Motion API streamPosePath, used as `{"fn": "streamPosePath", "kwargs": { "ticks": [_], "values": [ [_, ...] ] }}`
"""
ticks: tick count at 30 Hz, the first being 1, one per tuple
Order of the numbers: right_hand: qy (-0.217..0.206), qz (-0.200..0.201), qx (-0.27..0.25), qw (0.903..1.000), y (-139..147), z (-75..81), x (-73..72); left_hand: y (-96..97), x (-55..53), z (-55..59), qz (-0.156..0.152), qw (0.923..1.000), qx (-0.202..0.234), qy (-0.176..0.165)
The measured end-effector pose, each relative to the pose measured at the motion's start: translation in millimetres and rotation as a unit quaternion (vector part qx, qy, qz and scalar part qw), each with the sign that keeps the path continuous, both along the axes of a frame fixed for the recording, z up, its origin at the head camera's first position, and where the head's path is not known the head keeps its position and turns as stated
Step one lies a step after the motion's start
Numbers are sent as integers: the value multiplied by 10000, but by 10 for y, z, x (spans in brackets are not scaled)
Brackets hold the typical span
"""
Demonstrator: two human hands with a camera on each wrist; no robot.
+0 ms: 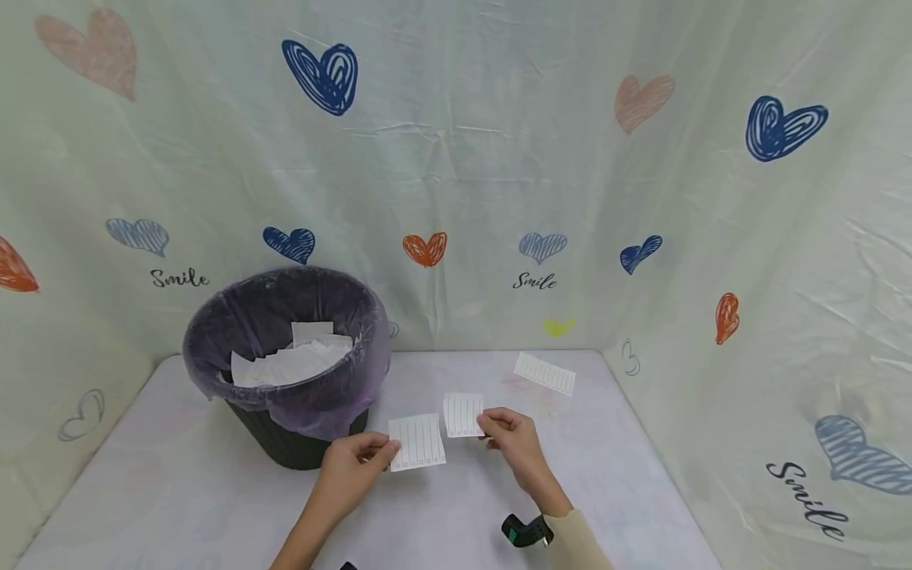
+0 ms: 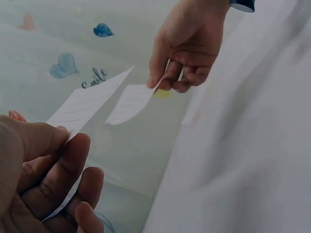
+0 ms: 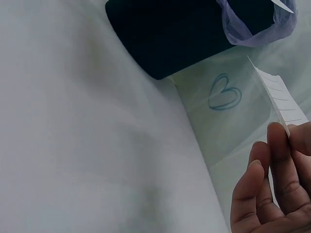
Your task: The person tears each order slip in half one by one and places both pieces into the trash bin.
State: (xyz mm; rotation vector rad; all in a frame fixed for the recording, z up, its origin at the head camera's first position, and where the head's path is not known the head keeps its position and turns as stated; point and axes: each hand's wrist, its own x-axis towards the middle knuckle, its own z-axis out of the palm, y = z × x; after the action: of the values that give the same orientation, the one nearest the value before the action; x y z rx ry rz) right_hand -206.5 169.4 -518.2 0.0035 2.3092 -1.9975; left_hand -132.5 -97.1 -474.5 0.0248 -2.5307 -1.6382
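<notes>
My left hand (image 1: pixel 352 469) pinches a lined white paper slip (image 1: pixel 417 443) by its left edge, thumb on top. A smaller lined paper slip (image 1: pixel 463 416) is pinched at its right edge between the thumb and fingers of my right hand (image 1: pixel 516 445). Both slips are held up over the table with a narrow gap between their facing edges. In the left wrist view, the left slip (image 2: pixel 92 104) tilts upward in front of the other slip (image 2: pixel 130 103). The right wrist view shows the right hand's thumb and index finger on its slip (image 3: pixel 282 97).
A dark bin (image 1: pixel 274 435) with a purple plastic liner (image 1: pixel 328 400) stands at the back left, holding several white paper pieces (image 1: pixel 295 364). Another lined slip (image 1: pixel 545 374) lies on the table (image 1: pixel 456 514) at the back right. A heart-printed curtain (image 1: pixel 456 158) hangs behind.
</notes>
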Motion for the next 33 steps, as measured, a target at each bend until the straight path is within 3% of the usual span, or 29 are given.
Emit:
{"fn": "streamPosePath", "kwargs": {
  "ticks": [8,17,25,33],
  "values": [
    [141,-96,-152,9997,-42,152,-41,-46,91,290,-2,9995,-16,304],
    [218,-183,-435,9986,-163,342,-72,-137,218,621,-32,9985,533,152],
    [416,-105,-628,9971,-282,520,-112,-260,307,840,143,9957,462,794],
    [666,149,-809,9944,-420,675,-160,-461,380,1000,467,9931,366,1010]
  ]
}}
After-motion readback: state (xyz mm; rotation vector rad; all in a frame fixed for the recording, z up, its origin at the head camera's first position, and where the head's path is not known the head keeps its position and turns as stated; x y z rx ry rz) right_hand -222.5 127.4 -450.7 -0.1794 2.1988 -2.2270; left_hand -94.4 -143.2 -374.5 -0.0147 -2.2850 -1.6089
